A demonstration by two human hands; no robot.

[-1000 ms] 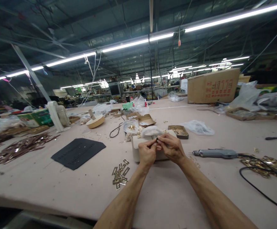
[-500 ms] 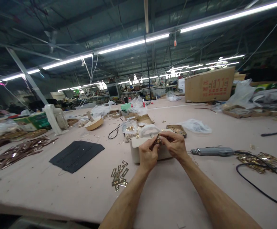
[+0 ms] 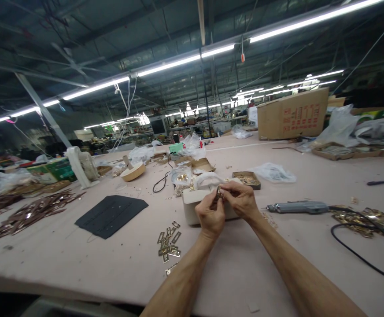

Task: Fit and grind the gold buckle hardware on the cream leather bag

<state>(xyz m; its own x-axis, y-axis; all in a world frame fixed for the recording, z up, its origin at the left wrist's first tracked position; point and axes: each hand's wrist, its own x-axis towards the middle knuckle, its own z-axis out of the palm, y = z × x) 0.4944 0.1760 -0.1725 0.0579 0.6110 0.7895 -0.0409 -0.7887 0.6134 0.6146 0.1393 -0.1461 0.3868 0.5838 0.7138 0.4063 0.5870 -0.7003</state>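
Observation:
My left hand (image 3: 212, 212) is closed on a small gold metal fitting (image 3: 219, 193), pinched between thumb and forefinger. The fingertips of my right hand (image 3: 241, 200) are closed on the same fitting from the other side. Both hands are held over the front of a cream-coloured handbag (image 3: 190, 210) with a curved top handle (image 3: 208, 179). The fingers cover much of the fitting, so its exact form is hidden. On the table left of the bag lies a loose pile of rectangular gold metal frames (image 3: 166, 243).
Right of the bag lies a grey electric screwdriver (image 3: 299, 207) with a black cord, near a heap of gold fittings (image 3: 363, 222). A small-parts box (image 3: 246, 179) stands behind. Leftward are a black sheet (image 3: 111, 215), a white fan (image 3: 81, 167) and brown straps (image 3: 40, 215).
My left hand has turned slightly and its fingers have curled in more around the fitting. The view has shifted a little, and another metal piece shows beside my left forearm.

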